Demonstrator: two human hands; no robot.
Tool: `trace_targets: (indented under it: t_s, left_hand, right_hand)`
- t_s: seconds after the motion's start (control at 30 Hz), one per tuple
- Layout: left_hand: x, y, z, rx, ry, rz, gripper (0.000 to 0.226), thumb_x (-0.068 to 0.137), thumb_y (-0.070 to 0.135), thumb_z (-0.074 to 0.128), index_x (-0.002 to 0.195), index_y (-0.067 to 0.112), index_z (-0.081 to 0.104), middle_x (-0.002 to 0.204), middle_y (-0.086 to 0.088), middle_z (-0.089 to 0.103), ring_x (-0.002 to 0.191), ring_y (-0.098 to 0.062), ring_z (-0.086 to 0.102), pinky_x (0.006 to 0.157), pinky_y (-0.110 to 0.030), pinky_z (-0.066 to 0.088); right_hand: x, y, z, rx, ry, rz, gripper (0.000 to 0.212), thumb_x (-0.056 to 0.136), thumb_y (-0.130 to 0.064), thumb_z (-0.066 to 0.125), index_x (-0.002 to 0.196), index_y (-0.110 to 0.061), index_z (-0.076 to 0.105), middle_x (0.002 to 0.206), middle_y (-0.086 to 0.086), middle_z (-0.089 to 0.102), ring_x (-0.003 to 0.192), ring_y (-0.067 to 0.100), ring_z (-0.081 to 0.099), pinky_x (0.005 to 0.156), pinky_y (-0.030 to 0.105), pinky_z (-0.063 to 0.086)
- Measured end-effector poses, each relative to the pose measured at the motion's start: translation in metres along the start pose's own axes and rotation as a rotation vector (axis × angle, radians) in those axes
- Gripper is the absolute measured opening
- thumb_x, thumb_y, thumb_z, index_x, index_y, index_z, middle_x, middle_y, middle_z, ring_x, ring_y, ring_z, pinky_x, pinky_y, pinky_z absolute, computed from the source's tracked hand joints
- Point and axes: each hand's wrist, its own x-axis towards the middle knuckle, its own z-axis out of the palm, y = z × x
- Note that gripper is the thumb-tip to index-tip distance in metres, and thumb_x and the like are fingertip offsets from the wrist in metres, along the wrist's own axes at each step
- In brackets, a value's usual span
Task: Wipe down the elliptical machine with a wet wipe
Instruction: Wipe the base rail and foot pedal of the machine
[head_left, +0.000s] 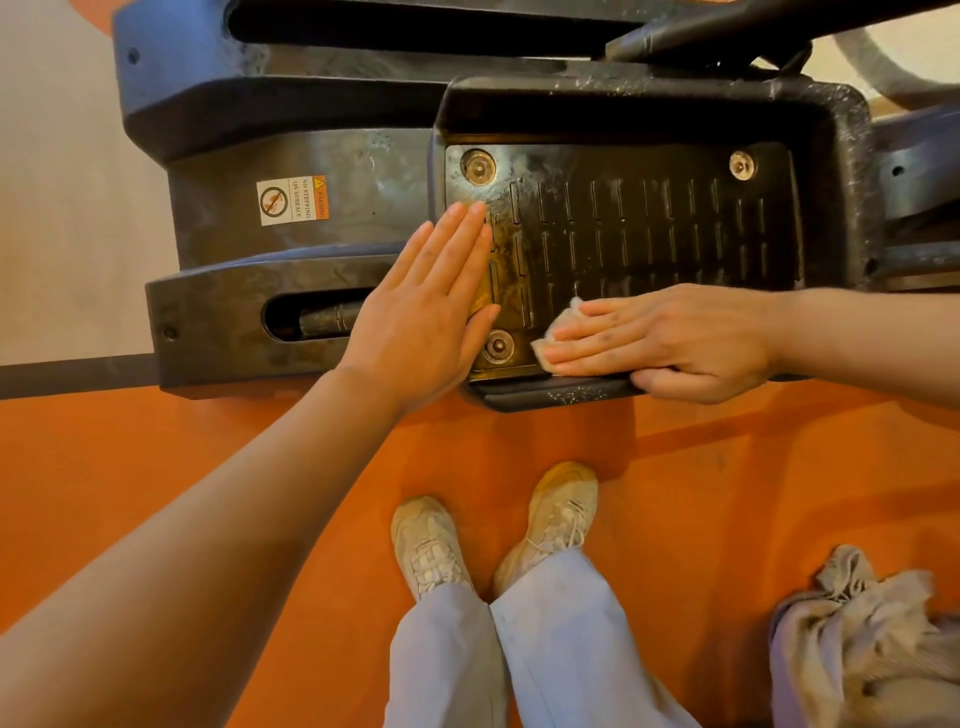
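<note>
My right grip (660, 338) lies flat with straight fingers, pressing the wet wipe (558, 325) onto the near left corner of the elliptical's foot pedal (649, 228); the wipe pokes out just beyond my fingertips. My left grip (431, 306) is also flat and open, holding nothing, braced on the pedal's left edge just beside the wipe. The risks, as I judge them: the wipe is only pinned, not pinched, so it could snag on the ribbed tread and bunch or slip out. Leaning on the left grip might swing the pedal. The bolt (497, 345) between my grips could catch the wipe.
</note>
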Motion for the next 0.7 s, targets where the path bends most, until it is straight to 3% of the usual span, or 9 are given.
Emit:
trace_targets:
  t_s: [0.2, 0.33, 0.43, 0.5, 0.57, 0.63, 0.7]
  left_hand:
    - [0.0, 0.01, -0.001, -0.033, -0.015, -0.069, 0.068, 0.102, 0.047, 0.019, 0.154, 0.003, 0.018, 0.162, -0.015, 0.013, 0.151, -0.026, 0.007, 0.123, -0.041, 0.008]
    - [0.001, 0.018, 0.0, -0.065, -0.037, -0.114, 0.072, 0.1, 0.05, 0.019, 0.155, 0.004, 0.013, 0.163, -0.013, 0.007, 0.151, -0.025, 0.001, 0.123, -0.041, 0.005]
    - [0.001, 0.024, 0.0, -0.101, -0.034, -0.158, 0.074, 0.099, 0.052, 0.019, 0.155, 0.003, 0.011, 0.163, -0.014, 0.005, 0.151, -0.025, -0.001, 0.123, -0.041, 0.002]
    - [0.005, 0.029, 0.0, -0.131, -0.051, -0.181, 0.075, 0.099, 0.052, 0.02, 0.155, 0.003, 0.009, 0.164, -0.013, 0.0, 0.151, -0.024, -0.005, 0.123, -0.038, -0.002]
    - [0.008, 0.033, -0.001, -0.139, -0.056, -0.193, 0.075, 0.099, 0.051, 0.021, 0.155, 0.003, 0.007, 0.163, -0.013, -0.003, 0.151, -0.024, -0.008, 0.122, -0.036, -0.006]
    - [0.009, 0.033, -0.002, -0.139, -0.057, -0.169, 0.07, 0.101, 0.046, 0.022, 0.155, 0.003, 0.01, 0.163, -0.015, -0.002, 0.15, -0.025, -0.008, 0.121, -0.037, -0.006]
    - [0.007, 0.025, -0.003, -0.12, -0.062, -0.108, 0.063, 0.103, 0.039, 0.023, 0.154, 0.004, 0.015, 0.163, -0.016, 0.002, 0.15, -0.026, -0.005, 0.121, -0.038, -0.003]
  right_hand:
    - [0.007, -0.021, 0.025, 0.051, 0.117, 0.107, 0.051, 0.104, -0.039, 0.018, 0.15, -0.019, 0.029, 0.156, -0.003, 0.025, 0.147, 0.006, 0.013, 0.121, 0.03, 0.007]
    - [-0.036, -0.03, 0.048, 0.083, 0.265, 0.429, 0.054, 0.104, -0.045, 0.015, 0.145, -0.016, 0.036, 0.15, 0.002, 0.037, 0.144, 0.012, 0.025, 0.119, 0.03, 0.016]
    - [-0.041, -0.05, 0.055, 0.074, 0.363, 0.775, 0.074, 0.099, -0.058, 0.008, 0.145, -0.01, 0.039, 0.151, 0.008, 0.038, 0.142, 0.015, 0.028, 0.117, 0.027, 0.017]
    - [-0.02, -0.069, 0.049, 0.185, 0.332, 1.017, 0.088, 0.092, -0.066, 0.002, 0.149, -0.005, 0.031, 0.155, 0.012, 0.029, 0.146, 0.02, 0.021, 0.119, 0.03, 0.012]
    - [0.014, -0.08, 0.038, 0.312, 0.233, 1.201, 0.1, 0.087, -0.071, -0.007, 0.151, 0.002, 0.013, 0.159, 0.021, 0.009, 0.148, 0.029, 0.005, 0.121, 0.041, 0.005]
    - [0.047, -0.09, 0.023, 0.466, 0.207, 1.254, 0.101, 0.084, -0.07, -0.006, 0.15, 0.005, 0.0, 0.157, 0.026, -0.009, 0.147, 0.034, -0.01, 0.12, 0.047, -0.002]
    - [0.064, -0.098, 0.02, 0.536, 0.32, 1.179, 0.098, 0.086, -0.071, -0.004, 0.151, 0.002, 0.0, 0.158, 0.022, -0.015, 0.146, 0.033, -0.016, 0.12, 0.048, -0.003]
